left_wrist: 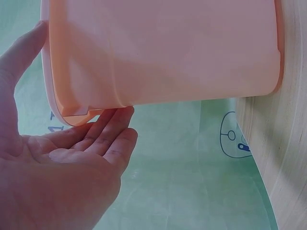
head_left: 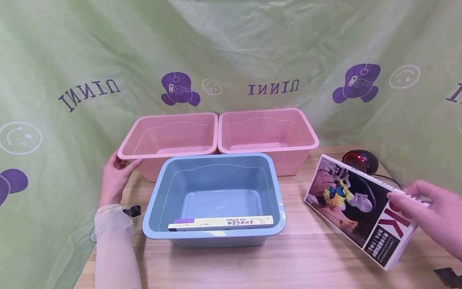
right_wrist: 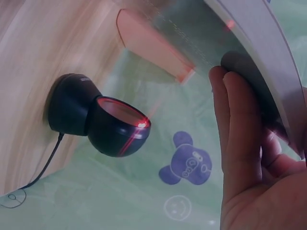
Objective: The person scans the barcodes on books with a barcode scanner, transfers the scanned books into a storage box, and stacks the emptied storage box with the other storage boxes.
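Observation:
My right hand [head_left: 433, 214] grips a thick book [head_left: 346, 204] by its right end, thumb on the cover. The book is tilted, its picture cover with a blue butterfly and large red letters facing me. In the right wrist view, fingers [right_wrist: 242, 129] lie against the dark back cover. My left hand [head_left: 117, 178] holds the front left corner of the left pink bin [head_left: 144, 156]; in the left wrist view its thumb is on the rim [left_wrist: 46, 67] and the fingers [left_wrist: 112, 132] are under it. The blue bin [head_left: 213, 241] contains a book [head_left: 221, 223] lying along its front wall.
A second pink bin [head_left: 268, 151] stands beside the left one, behind the blue bin. At the back right of the wooden table [head_left: 288, 261] sits a black scanner-like device [head_left: 361, 160] with a red light and a cable. A green printed curtain [head_left: 231, 52] hangs behind.

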